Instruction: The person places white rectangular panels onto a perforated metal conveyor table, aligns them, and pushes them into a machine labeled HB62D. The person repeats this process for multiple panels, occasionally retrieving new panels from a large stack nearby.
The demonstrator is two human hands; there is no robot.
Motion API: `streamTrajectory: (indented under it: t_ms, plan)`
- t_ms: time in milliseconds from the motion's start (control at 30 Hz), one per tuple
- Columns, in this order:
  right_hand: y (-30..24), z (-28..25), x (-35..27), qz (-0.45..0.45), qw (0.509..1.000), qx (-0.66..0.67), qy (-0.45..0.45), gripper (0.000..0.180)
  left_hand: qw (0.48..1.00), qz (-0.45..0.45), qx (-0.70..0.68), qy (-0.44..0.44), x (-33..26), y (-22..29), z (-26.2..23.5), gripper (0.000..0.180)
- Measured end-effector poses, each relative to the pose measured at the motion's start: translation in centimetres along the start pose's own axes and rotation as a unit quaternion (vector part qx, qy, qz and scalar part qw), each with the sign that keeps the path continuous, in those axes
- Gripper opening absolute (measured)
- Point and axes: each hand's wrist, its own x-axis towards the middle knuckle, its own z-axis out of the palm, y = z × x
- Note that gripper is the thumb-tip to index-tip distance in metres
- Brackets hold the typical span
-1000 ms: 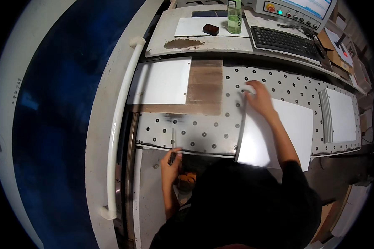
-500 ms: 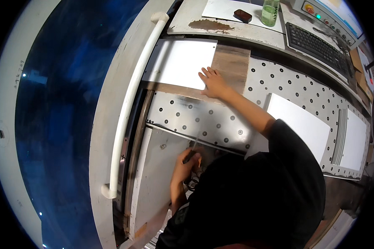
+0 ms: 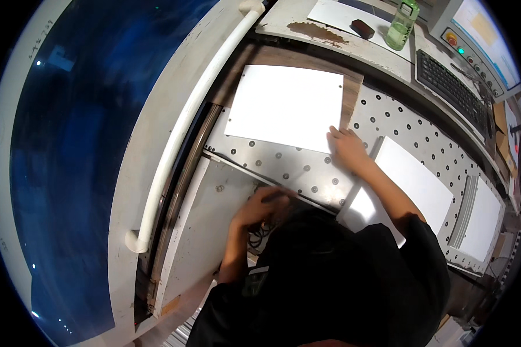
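Observation:
A white rectangular panel (image 3: 286,107) with small dark holes near its corners lies partly on a brown wood-patterned board (image 3: 352,104) and partly over the grey metal table with black-ringed dots (image 3: 279,163). My right hand (image 3: 350,151) grips this panel at its near right corner, fingers at the edge. Nearer to my body, my left hand (image 3: 262,208) is closed around a dark-handled tool (image 3: 274,196), off the table's front edge. Motion blurs the tool, and its exact kind is not clear.
More white panels (image 3: 419,182) lie to the right, beside a stack (image 3: 481,222) at the far right. A white tubular handle (image 3: 182,130) and blue window (image 3: 92,115) stand at left. Behind are a keyboard (image 3: 450,87), green bottle (image 3: 400,28) and control panel (image 3: 469,55).
The white panel has slid right and toward me off part of the wood-patterned board, my right hand moving with it. My left hand has shifted slightly, its tool now blurred. The view has shifted too.

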Motion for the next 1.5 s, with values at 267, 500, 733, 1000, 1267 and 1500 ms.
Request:
streamTrajectory:
  t_ms: [267, 500, 733, 1000, 1267, 1500]
  plan:
    - [-1.0, -1.0, -2.8, 0.070, 0.996, 0.033, -0.035, 0.052, 0.944, -0.106, 0.003, 0.313, -0.1, -0.1, -9.0, 0.040]
    - [-0.9, -0.2, -3.1, 0.085, 0.995, 0.059, -0.011, 0.051, 0.961, -0.055, 0.049, 0.268, 6.2, 2.6, -12.6, 0.038]
    - [-0.6, 0.6, -3.5, 0.087, 0.994, 0.067, 0.026, 0.061, 0.968, -0.028, -0.038, 0.245, 14.0, 5.5, -13.9, 0.036]
    - [-0.9, -0.8, -3.9, 0.110, 0.986, 0.121, 0.010, 0.062, 0.995, -0.028, 0.063, -0.076, 9.5, 5.6, -2.5, 0.036]
    - [-1.4, -0.4, -4.2, 0.110, 0.986, 0.115, 0.048, 0.059, 0.828, 0.242, 0.194, 0.466, -5.8, 10.4, -4.9, 0.023]
    - [-1.7, -0.3, -4.3, 0.110, 0.985, 0.117, 0.069, 0.054, 0.519, 0.265, 0.232, 0.779, -13.1, 5.6, -8.1, 0.035]
